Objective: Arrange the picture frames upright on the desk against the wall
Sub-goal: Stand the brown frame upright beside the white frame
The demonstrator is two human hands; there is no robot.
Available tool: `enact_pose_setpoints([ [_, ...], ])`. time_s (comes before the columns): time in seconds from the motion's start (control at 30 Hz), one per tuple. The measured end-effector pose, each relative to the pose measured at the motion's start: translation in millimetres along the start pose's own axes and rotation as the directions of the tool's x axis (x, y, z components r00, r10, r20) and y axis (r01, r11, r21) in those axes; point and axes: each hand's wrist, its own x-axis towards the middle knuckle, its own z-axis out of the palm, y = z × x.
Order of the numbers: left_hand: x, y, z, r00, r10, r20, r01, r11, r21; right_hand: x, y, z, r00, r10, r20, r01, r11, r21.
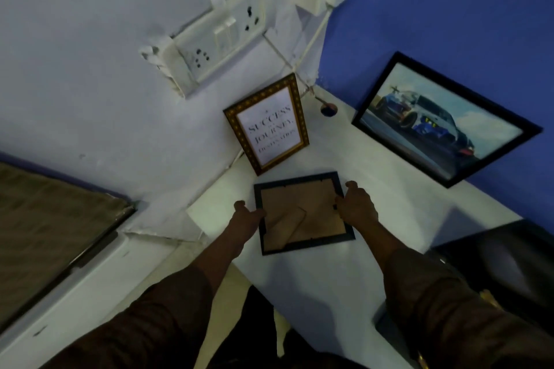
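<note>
A dark-framed picture frame [302, 213] lies face down on the white desk [389, 219], its brown backing and folded stand showing. My left hand [247, 214] grips its left edge and my right hand [356, 204] grips its right edge. Just behind it a gold frame with a "Success" text print [266, 124] stands upright against the pale wall. A large black frame with a car picture [443, 120] leans upright against the blue wall at the right.
A white socket and switch panel [215, 39] with cables is mounted on the wall above the gold frame. A cable hole [329, 109] sits in the desk corner. A dark object [509, 263] occupies the desk's right end. A bed with brown cover [51, 225] lies left.
</note>
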Motion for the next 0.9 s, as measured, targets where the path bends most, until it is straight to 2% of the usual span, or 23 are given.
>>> enact_pose_setpoints([
  [0.1, -7.6, -27.0, 12.3, 0.999, -0.040, 0.024, 0.039, 0.999, 0.030, -16.1, 21.7, 16.0, 0.994, 0.058, -0.089, -0.061, 0.998, -0.034],
  [0.2, -9.8, -35.2, 21.5, 1.000, -0.024, 0.017, 0.023, 0.997, 0.071, -22.1, 27.4, 29.5, 0.991, 0.064, -0.115, -0.069, 0.997, -0.041],
  [0.33, -11.5, -35.1, 23.2, 1.000, -0.004, -0.015, 0.006, 0.991, 0.135, -17.3, 37.1, 34.9, 0.989, 0.116, -0.088, -0.115, 0.993, 0.023],
  [0.53, -30.7, -38.9, 23.3, 0.995, 0.089, 0.035, -0.095, 0.946, 0.309, -18.6, 43.4, 14.3, 0.999, -0.024, 0.033, 0.015, 0.967, 0.255],
  [0.6, -43.7, -38.8, 27.6, 0.981, 0.192, 0.006, -0.168, 0.843, 0.511, -29.9, 34.9, 3.2, 0.994, -0.089, 0.069, 0.058, 0.930, 0.363],
  [0.67, -55.4, -43.0, 31.6, 0.930, 0.365, 0.043, -0.275, 0.612, 0.741, -42.0, 20.7, -5.9, 0.983, -0.165, 0.084, 0.117, 0.907, 0.405],
  [0.7, -63.0, -45.7, 33.5, 0.887, 0.454, 0.088, -0.329, 0.486, 0.810, -51.5, 11.7, -11.1, 0.976, -0.203, 0.079, 0.157, 0.906, 0.393],
  [0.73, -67.5, -46.7, 34.6, 0.852, 0.507, 0.126, -0.363, 0.400, 0.842, -57.6, 1.7, -13.5, 0.969, -0.238, 0.069, 0.196, 0.905, 0.378],
  [0.83, -88.2, -39.2, 40.7, 0.816, 0.568, 0.105, -0.332, 0.312, 0.890, -84.8, -26.3, -22.7, 0.946, -0.324, 0.017, 0.300, 0.893, 0.335],
  [0.9, -102.6, -32.2, 44.4, 0.761, 0.644, 0.077, -0.320, 0.270, 0.908, -105.0, -41.6, -28.1, 0.931, -0.364, -0.020, 0.353, 0.887, 0.298],
])
